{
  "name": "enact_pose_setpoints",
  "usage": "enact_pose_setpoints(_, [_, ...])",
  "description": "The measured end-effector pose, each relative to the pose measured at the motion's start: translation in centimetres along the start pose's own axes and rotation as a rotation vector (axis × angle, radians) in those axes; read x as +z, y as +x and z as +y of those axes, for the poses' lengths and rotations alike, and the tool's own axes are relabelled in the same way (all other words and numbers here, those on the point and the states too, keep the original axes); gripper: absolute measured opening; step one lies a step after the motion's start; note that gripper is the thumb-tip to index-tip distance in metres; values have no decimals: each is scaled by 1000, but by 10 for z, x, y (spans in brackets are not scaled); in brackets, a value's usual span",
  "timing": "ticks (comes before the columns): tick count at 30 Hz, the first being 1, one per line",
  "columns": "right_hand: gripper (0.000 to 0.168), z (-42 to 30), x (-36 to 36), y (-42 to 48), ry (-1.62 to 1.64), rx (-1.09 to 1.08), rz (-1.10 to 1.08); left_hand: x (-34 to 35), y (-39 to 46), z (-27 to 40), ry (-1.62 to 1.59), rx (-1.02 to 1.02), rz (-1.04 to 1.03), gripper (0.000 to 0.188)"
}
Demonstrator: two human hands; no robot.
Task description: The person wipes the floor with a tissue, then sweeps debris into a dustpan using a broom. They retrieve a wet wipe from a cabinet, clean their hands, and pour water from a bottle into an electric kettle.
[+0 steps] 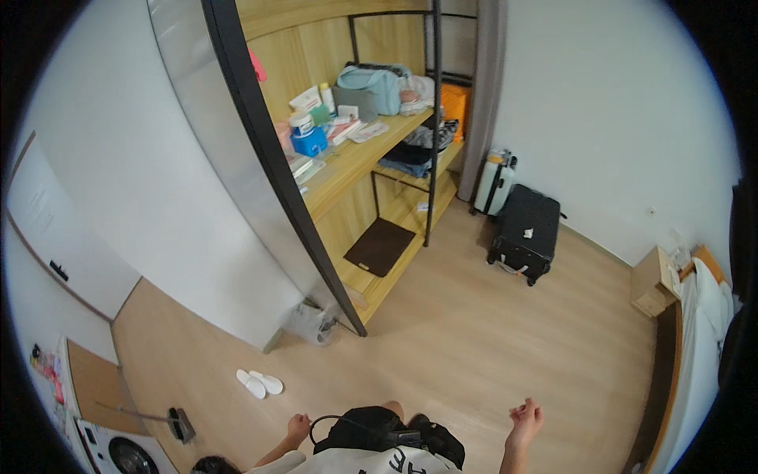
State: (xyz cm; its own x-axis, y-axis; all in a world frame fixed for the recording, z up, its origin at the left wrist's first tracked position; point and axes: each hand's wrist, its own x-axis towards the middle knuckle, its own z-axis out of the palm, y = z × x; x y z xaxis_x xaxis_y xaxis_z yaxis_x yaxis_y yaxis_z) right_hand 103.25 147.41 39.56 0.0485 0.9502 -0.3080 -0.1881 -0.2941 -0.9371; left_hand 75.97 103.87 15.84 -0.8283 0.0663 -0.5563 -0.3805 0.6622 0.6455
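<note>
My left hand (299, 426) hangs low beside my body with its fingers curled; whether anything is in it cannot be made out. Close to it a black cable (323, 418) loops towards a black device (404, 438) at my waist. Out to the right, my right hand (526, 419) hovers over the wood-look floor (568, 355), fingers loosely bent and apart, with nothing visible in it. Ahead stands an open wooden shelf unit (349, 178) with a black metal frame. A dark brown mat (380, 247) lies on its bottom board.
A black suitcase (527, 228) and a pale green suitcase (496, 181) stand by the wall. White slippers (259, 384), a plastic bag (311, 323) and a broom or dustpan (180, 425) are left. A washing machine (127, 453) is lower left; a bed (690, 367) lines the right.
</note>
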Motion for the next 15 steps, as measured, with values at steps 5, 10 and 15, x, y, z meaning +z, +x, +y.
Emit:
enact_pose_setpoints(5, [19, -9, 92, 54, 16, 52, -215, 33, -15, 47, 55, -12, 37, 46])
enact_pose_setpoints(10, [22, 6, 199, 61, 10, 160, -498, 46, 9, 69, -308, -242, 51, 68])
enact_pose_setpoints(15, [26, 11, 276, 84, -159, 216, -664, 45, 60, 104, -339, -326, 117, 66])
